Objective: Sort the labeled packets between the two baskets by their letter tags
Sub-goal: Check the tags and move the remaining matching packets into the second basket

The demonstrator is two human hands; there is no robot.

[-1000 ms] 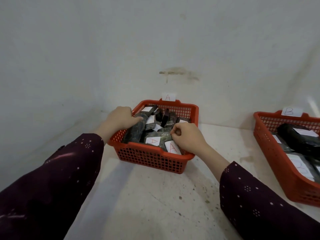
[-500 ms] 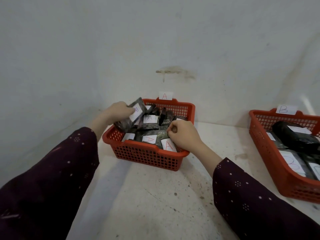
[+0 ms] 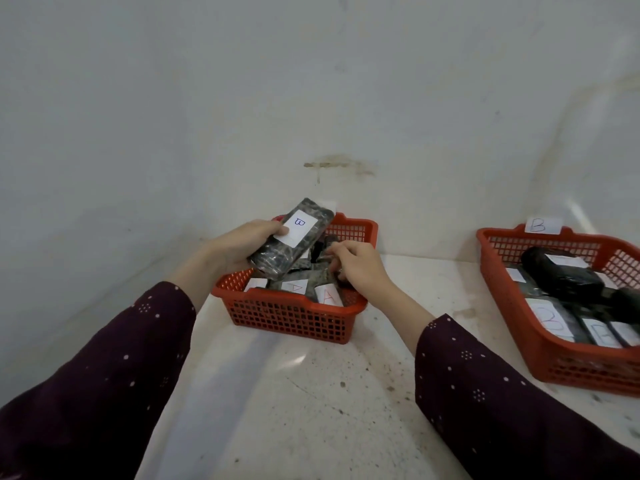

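Red basket A [image 3: 294,303] sat near the wall [image 3: 311,98]; the left hand [image 3: 239,244] gripped the B packet [image 3: 294,237] clear above its rim. The right hand [image 3: 360,266] curled inside, hold unclear. Bare table [image 3: 311,393] stretched to basket B [image 3: 588,367].

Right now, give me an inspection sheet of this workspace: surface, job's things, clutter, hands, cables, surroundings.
Surface: white tabletop, speckled with dirt.
Job's things: left basket holds A packets; right basket holds B packets; one B-tagged packet is held above the left basket.
Clutter: nothing seen.
Hands: left hand grips the B-tagged packet; right hand reaches among the A packets, grip unclear.
Cables: nothing seen.
Surroundings: white wall, brown stain.
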